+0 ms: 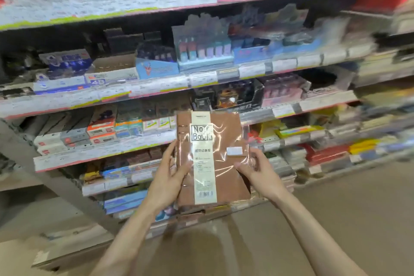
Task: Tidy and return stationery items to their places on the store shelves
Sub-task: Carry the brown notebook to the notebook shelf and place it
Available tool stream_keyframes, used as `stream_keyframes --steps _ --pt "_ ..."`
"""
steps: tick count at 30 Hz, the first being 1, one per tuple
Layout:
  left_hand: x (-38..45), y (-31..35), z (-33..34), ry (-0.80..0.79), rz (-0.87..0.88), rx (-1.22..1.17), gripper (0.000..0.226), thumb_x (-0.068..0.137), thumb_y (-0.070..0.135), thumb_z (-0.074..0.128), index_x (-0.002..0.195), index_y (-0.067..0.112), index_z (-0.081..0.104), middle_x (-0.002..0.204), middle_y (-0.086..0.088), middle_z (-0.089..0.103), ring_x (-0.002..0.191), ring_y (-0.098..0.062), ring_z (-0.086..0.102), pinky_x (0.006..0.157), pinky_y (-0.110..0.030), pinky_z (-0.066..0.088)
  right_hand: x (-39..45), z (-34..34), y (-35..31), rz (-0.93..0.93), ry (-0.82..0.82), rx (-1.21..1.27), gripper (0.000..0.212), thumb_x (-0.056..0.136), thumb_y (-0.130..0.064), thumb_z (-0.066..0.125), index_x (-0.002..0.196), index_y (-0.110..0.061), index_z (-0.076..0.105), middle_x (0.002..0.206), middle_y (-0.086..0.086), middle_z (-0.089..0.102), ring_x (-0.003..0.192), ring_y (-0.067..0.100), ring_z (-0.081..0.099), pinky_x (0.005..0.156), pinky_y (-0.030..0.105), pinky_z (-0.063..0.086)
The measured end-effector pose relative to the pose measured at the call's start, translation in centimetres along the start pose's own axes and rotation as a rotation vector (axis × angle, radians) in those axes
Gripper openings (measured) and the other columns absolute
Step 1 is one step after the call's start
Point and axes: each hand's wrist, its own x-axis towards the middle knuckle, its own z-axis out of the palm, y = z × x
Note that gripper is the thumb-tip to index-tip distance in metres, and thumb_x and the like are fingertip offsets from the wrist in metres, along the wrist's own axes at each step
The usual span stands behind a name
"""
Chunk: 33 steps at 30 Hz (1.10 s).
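Notebook (215, 159) upright, long axis vertical, cover facing camera; left hand (170, 175), right hand (257, 170) grip edges.

notebook (210, 154) before the shelves (134, 87), left hand (170, 177) left, right hand (257, 170) right

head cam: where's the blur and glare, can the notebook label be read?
Head view: shelves smeared by blur, worst at right edge; glare streaks on the notebook wrap; "Note Book" on label readable, fine print not; left hand and right hand fairly sharp.
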Motion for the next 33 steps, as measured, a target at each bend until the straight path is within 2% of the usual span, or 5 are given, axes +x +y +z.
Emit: stream_keyframes --steps 8,17,21,25,33 --pt "4.1 6.0 13.5 -0.204 0.103 -0.078 0.052 0.096 0.017 0.060 0.130 0.049 0.036 0.105 0.025 0.064 0.090 0.013 0.065 0.067 -0.010 0.051 -1.5 -14.2 1.5 -0.006 0.223 0.026 0.076 0.069 -0.063 0.069 0.136 -0.039 0.042 0.122 -0.004 0.064 0.108 0.013 0.065 0.097 0.046 0.053" --pt "11.4 8.8 29.0 -0.428 0.102 -0.109 0.060 0.095 0.029 0.062 0.141 0.053 0.030 0.118 0.013 0.070 0.110 -0.010 0.067 0.096 -0.043 0.053 0.5 -28.2 4.8 0.062 0.405 0.069 0.059 0.087 -0.042 0.072 0.134 -0.035 0.038 0.115 -0.013 0.061 0.103 0.007 0.064 0.090 0.034 0.055" --pt "15.0 10.2 37.3 -0.490 0.132 -0.126 0.065 0.095 0.026 0.062 0.148 0.043 0.029 0.135 0.012 0.059 0.118 -0.003 0.060 0.100 -0.037 0.051 2.0 -35.2 6.9 0.090 0.532 0.024 0.085 0.067 -0.065 0.071 0.140 -0.034 0.041 0.116 0.000 0.067 0.106 0.016 0.067 0.097 0.049 0.053" --pt "17.9 11.9 45.0 -0.565 0.125 -0.181 0.064 0.095 0.022 0.063 0.147 0.042 0.032 0.123 0.017 0.065 0.111 -0.012 0.066 0.094 -0.047 0.054 3.3 -41.9 7.9 0.144 0.612 0.010 0.068 0.077 -0.050 0.073 0.136 -0.031 0.043 0.113 0.021 0.064 0.100 0.035 0.065 0.090 0.053 0.053" --pt "22.0 14.5 57.1 -0.668 0.118 -0.158 0.067 0.091 0.034 0.065 0.143 0.054 0.027 0.145 0.009 0.051 0.127 -0.016 0.056 0.101 -0.049 0.050 5.7 -53.1 11.6 0.144 0.667 0.062 0.052 0.090 -0.027 0.071 0.135 -0.027 0.045 0.111 -0.002 0.071 0.087 0.001 0.070 0.066 0.013 0.048"
